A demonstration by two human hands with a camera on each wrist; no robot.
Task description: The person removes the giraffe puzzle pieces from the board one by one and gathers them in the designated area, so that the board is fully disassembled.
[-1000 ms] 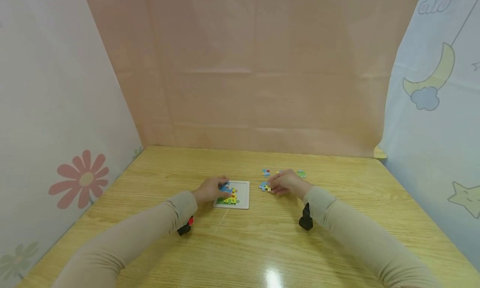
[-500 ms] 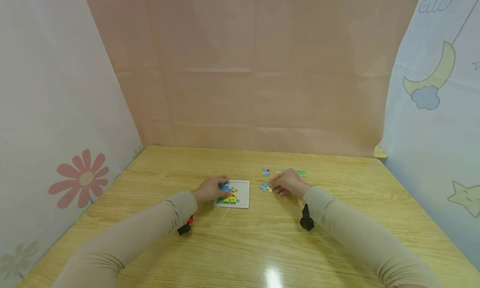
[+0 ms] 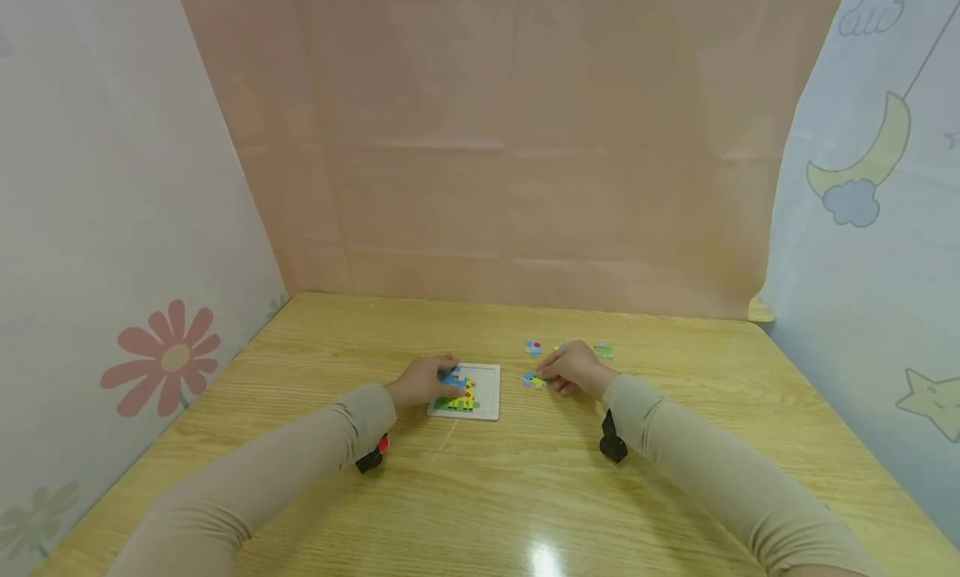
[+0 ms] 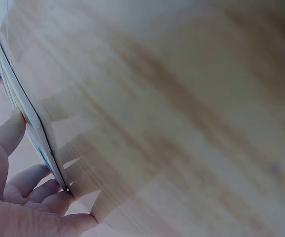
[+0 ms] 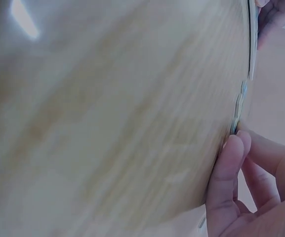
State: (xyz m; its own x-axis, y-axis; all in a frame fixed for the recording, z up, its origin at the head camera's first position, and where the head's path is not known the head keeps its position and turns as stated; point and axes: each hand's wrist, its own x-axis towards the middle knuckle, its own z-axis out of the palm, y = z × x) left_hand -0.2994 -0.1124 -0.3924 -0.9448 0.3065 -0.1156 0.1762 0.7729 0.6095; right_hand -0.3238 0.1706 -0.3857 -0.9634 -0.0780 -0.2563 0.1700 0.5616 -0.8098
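A square white puzzle board (image 3: pixel 487 393) lies on the table, its left part filled with joined pieces showing a yellow giraffe on blue and green. My left hand (image 3: pixel 418 383) holds the board by its left side; the left wrist view shows the thumb (image 4: pixel 15 129) on top and the fingers at the edge. Right of the board, my right hand (image 3: pixel 576 367) pinches a blue and yellow puzzle piece (image 3: pixel 531 381) between thumb and fingers. In the right wrist view this piece (image 5: pixel 239 104) appears edge-on, close to the table surface.
Behind the right hand lie loose puzzle pieces: a blue one with a red spot (image 3: pixel 533 348), a green one (image 3: pixel 603 350), and another mostly hidden by the hand. A tan sheet (image 3: pixel 510 185) hangs along the table's back edge, with printed sheets at both sides.
The piece in my right hand has tilted, and its visible face looks narrower. The right fingers have shifted slightly on it. My left hand and the board stay in place.
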